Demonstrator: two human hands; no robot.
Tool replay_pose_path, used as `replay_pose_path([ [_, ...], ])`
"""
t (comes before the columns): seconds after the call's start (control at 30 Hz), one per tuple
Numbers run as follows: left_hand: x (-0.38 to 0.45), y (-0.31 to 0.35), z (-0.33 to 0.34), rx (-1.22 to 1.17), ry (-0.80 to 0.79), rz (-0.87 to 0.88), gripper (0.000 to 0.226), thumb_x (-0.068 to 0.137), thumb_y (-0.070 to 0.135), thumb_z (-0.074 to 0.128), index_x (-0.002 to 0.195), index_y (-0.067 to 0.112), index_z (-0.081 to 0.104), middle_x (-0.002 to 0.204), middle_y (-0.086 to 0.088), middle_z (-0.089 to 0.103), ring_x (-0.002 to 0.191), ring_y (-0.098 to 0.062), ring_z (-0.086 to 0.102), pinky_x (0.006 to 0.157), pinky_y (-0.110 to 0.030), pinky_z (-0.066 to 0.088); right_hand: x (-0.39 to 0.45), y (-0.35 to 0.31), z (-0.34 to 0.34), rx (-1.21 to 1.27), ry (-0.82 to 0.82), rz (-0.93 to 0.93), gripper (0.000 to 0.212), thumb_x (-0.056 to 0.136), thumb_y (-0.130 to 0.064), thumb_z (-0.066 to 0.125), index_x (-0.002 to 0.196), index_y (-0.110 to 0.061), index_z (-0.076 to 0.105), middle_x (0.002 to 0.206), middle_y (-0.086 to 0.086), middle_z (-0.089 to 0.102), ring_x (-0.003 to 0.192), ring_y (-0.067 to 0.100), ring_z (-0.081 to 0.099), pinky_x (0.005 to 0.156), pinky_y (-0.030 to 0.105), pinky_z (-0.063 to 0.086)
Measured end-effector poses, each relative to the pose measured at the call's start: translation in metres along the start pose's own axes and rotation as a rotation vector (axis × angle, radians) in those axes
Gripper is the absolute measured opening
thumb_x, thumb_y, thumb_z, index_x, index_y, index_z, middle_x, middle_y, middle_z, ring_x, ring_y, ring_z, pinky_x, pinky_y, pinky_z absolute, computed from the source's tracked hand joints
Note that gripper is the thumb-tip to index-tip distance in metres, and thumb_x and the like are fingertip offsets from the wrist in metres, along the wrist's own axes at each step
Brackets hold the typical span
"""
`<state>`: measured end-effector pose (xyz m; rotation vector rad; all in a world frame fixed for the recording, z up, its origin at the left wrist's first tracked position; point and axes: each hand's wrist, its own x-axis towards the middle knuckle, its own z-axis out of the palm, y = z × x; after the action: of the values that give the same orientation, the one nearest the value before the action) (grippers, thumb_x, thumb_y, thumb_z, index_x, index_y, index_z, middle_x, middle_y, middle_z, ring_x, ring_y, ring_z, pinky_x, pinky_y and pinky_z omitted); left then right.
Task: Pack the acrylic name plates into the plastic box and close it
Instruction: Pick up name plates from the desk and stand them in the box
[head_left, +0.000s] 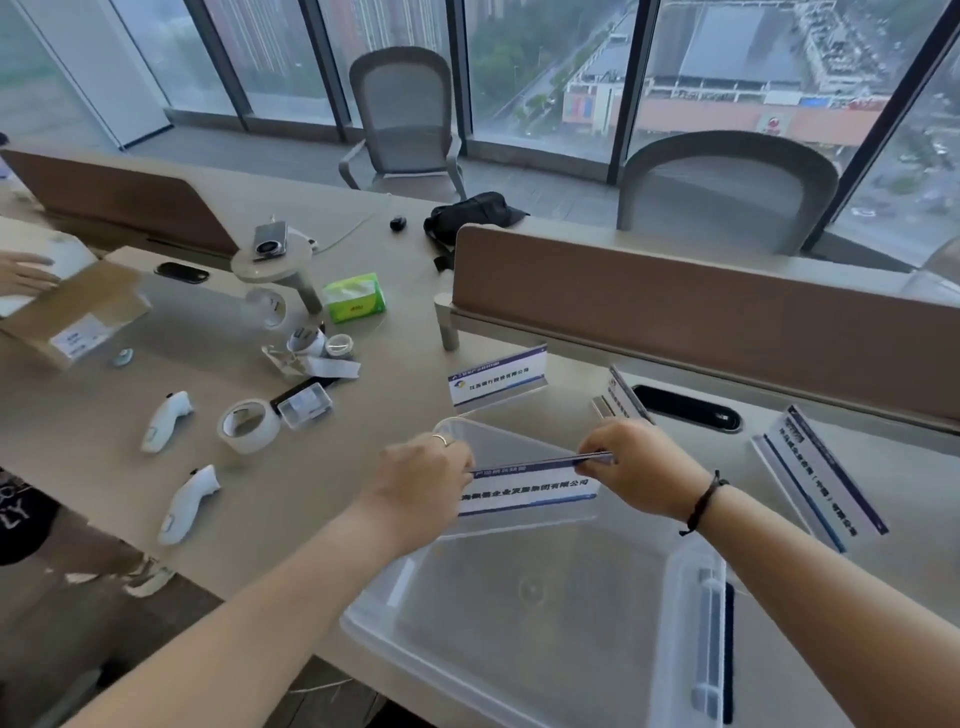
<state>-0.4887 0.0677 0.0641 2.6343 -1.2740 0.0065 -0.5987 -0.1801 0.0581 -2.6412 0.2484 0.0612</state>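
- Plastic box (519, 623): clear, open, at the near edge of the bench (363, 291); its left corner overhangs that edge. Interior looks bare apart from the plate entering at the far wall.
- Lid (698, 639): clear, with a dark latch, upright along the box's right side.
- Held name plate (527, 491): acrylic, blue-trimmed, white strip with dark characters; over the box's far rim, tilted.
- Left hand (423, 480): clamped on the plate's left end; ring on one finger.
- Right hand (636, 470): pinching the plate's right end at its top edge; dark cord at the wrist.
- Standing name plates: one (496, 379) just beyond the hands, one (623, 397) near the right hand, one (823, 473) well to the right.
- Brown divider panel (701, 317): closes the far side behind the plates.
- Left of the box: open bench surface up to a tape roll (248, 426) and two white controllers (166, 421).
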Motion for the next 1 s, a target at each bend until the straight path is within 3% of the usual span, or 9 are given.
replay_pose_path([
  [0.13, -0.028, 0.008, 0.022, -0.026, -0.135, -0.137, 0.016, 0.098, 0.032, 0.047, 0.101, 0.025, 0.061, 0.104, 0.006, 0.062, 0.099, -0.019, 0.059, 0.075, -0.03, 0.044, 0.009, -0.002, 0.022, -0.051, -0.08, -0.015, 0.014, 0.09, -0.031, 0.063, 0.095, -0.025, 0.075, 0.092, -0.01, 0.063, 0.088, 0.014, 0.059, 0.078, 0.03, 0.05],
  [0.33, -0.052, 0.008, 0.048, -0.025, -0.343, -0.282, 0.021, 0.097, 0.029, 0.043, 0.102, 0.019, 0.061, 0.104, -0.001, 0.063, 0.093, -0.027, 0.062, 0.08, -0.035, 0.05, 0.043, -0.007, 0.07, -0.217, -0.202, -0.047, 0.018, 0.09, -0.021, 0.055, 0.092, -0.026, 0.073, 0.102, -0.007, 0.065, 0.088, 0.02, 0.062, 0.075, 0.039, 0.055],
  [0.43, -0.058, 0.008, 0.057, -0.007, -0.462, -0.321, 0.014, 0.095, 0.018, 0.045, 0.093, 0.014, 0.058, 0.1, -0.007, 0.063, 0.089, -0.028, 0.063, 0.068, -0.032, 0.047, 0.058, -0.012, 0.097, -0.302, -0.221, -0.095, 0.02, 0.086, -0.011, 0.055, 0.082, -0.023, 0.07, 0.095, -0.007, 0.064, 0.079, 0.022, 0.063, 0.066, 0.039, 0.057],
  [0.53, -0.06, 0.004, 0.062, -0.016, -0.551, -0.373, 0.009, 0.092, 0.013, 0.048, 0.089, 0.015, 0.056, 0.099, -0.01, 0.065, 0.088, -0.028, 0.064, 0.063, -0.032, 0.046, 0.073, -0.021, 0.118, -0.336, -0.222, -0.145, 0.021, 0.085, -0.007, 0.055, 0.085, -0.023, 0.07, 0.094, -0.005, 0.065, 0.081, 0.026, 0.064, 0.064, 0.038, 0.056],
  [0.63, -0.059, 0.0, 0.065, -0.032, -0.6, -0.402, 0.013, 0.089, 0.007, 0.049, 0.094, 0.011, 0.06, 0.103, -0.013, 0.066, 0.094, -0.031, 0.065, 0.07, -0.035, 0.051, 0.088, -0.031, 0.133, -0.324, -0.237, -0.156, 0.025, 0.085, -0.006, 0.055, 0.094, -0.023, 0.07, 0.101, -0.003, 0.067, 0.088, 0.028, 0.064, 0.066, 0.033, 0.051],
  [0.87, -0.055, -0.012, 0.071, 0.025, -0.626, -0.409, 0.024, 0.086, -0.002, 0.047, 0.102, 0.008, 0.061, 0.106, -0.014, 0.067, 0.098, -0.032, 0.066, 0.073, -0.035, 0.049, 0.114, -0.044, 0.157, -0.284, -0.271, -0.15, 0.032, 0.089, -0.001, 0.051, 0.109, -0.019, 0.068, 0.113, 0.004, 0.066, 0.096, 0.03, 0.064, 0.074, 0.036, 0.05],
  [1.0, -0.056, -0.013, 0.073, 0.076, -0.611, -0.397, 0.029, 0.085, -0.007, 0.047, 0.107, 0.007, 0.059, 0.107, -0.013, 0.067, 0.099, -0.031, 0.067, 0.073, -0.034, 0.05, 0.119, -0.046, 0.166, -0.284, -0.265, -0.168, 0.026, 0.087, 0.0, 0.053, 0.099, -0.014, 0.07, 0.11, 0.004, 0.066, 0.088, 0.031, 0.065, 0.071, 0.038, 0.055],
])
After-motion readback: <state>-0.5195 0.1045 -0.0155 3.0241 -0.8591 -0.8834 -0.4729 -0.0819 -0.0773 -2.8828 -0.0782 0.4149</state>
